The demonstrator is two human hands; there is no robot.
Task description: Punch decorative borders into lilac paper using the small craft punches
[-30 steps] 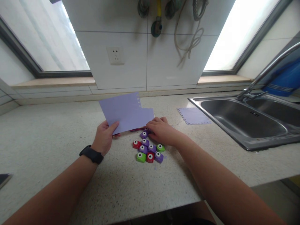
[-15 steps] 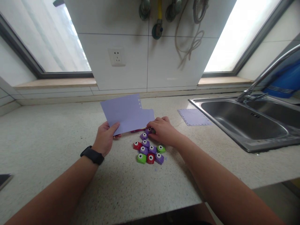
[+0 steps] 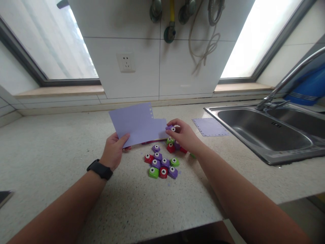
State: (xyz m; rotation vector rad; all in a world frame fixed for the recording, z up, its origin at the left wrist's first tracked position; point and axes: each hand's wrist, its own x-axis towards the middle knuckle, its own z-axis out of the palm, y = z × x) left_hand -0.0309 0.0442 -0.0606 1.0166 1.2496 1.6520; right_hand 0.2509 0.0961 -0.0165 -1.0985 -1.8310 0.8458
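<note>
A kitchen, shown by the sink [image 3: 264, 132], faucet [image 3: 291, 73] and counter [image 3: 122, 203].

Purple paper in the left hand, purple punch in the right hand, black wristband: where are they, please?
Purple paper [image 3: 133, 125], head view: the middle of its flat side.
Purple punch [image 3: 173, 129], head view: its round white top.
Black wristband [image 3: 101, 169], head view: the middle of the band.

Daylight enters by two grey-framed glass windows [image 3: 48, 44] — right pane [image 3: 242, 40] blown out; white-tiled wall [image 3: 185, 73] dimmer — edges stretched.
</note>
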